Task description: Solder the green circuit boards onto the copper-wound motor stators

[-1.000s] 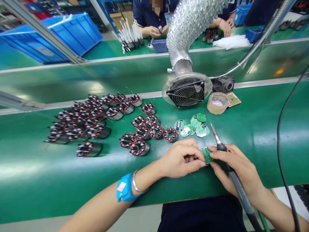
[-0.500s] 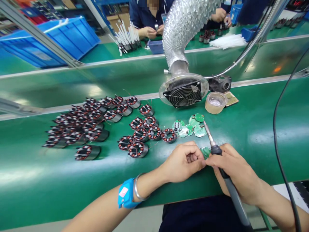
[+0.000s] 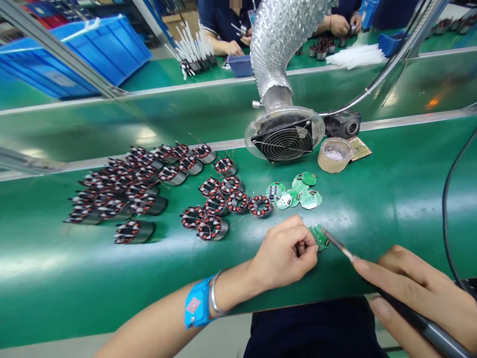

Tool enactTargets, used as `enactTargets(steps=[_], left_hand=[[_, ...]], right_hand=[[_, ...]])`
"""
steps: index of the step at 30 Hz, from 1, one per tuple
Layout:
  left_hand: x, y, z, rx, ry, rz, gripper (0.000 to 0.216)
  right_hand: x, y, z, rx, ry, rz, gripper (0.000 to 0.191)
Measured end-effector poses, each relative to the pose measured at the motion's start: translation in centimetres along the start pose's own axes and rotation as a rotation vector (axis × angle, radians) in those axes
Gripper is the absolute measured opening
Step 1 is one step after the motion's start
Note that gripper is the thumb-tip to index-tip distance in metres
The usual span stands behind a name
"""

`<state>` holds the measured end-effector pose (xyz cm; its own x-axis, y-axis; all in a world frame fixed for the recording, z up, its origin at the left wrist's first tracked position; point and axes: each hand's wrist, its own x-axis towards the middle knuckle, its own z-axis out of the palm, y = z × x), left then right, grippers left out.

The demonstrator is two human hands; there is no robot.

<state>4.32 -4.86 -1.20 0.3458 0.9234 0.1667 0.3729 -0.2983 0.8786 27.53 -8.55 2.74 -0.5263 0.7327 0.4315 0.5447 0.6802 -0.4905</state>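
Note:
Near the bench's front edge, my left hand [image 3: 285, 248] pinches the left rim of a round green circuit board [image 3: 319, 236]; its fingertips partly cover that edge. My right hand [image 3: 417, 293] is closed round the dark handle of a soldering iron [image 3: 341, 246], whose tip is at the board's upper right part. Whether the tip touches the board I cannot tell. Several more round green circuit boards [image 3: 300, 189] lie in an overlapping cluster farther back. Left of them stand several ring-shaped motor stators [image 3: 238, 202] with copper windings. A blue wrist strap [image 3: 198, 304] is on my left wrist.
A fume extractor fan [image 3: 285, 141] hangs over the bench on a silver duct [image 3: 274, 49]. Beside it sit a tape roll [image 3: 333, 155] and a dark stand [image 3: 346, 125]. More stators [image 3: 119, 189] crowd the left. A black cable [image 3: 447, 214] runs down the right; co-workers sit opposite.
My right hand has moved right and down, away from my left. The soldering iron has swung from pointing up past the board to having its tip at it. My left hand stays nearly in place.

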Motion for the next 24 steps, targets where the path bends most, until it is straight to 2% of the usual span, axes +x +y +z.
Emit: enactTargets(steps=[6,11,16,24], left_hand=[[-0.1,-0.1,0.1,0.021,0.011,0.040,0.009],[-0.2,-0.1,0.1,0.063,0.010,0.062,0.008],[-0.3,0.0,0.3,0.131,0.021,0.061,0.009],[-0.4,0.0,0.5,0.184,0.039,0.065,0.008]], right_hand=[[-0.3,-0.6,0.4,0.023,0.093,-0.009,0.032],[0.3,-1.1,0.7,-0.007,0.050,0.121,0.028],[0.7,-0.9,0.4,0.014,0.036,-0.015,0.030],[0.5,-1.1,0.5,0.003,0.019,0.052,0.034]])
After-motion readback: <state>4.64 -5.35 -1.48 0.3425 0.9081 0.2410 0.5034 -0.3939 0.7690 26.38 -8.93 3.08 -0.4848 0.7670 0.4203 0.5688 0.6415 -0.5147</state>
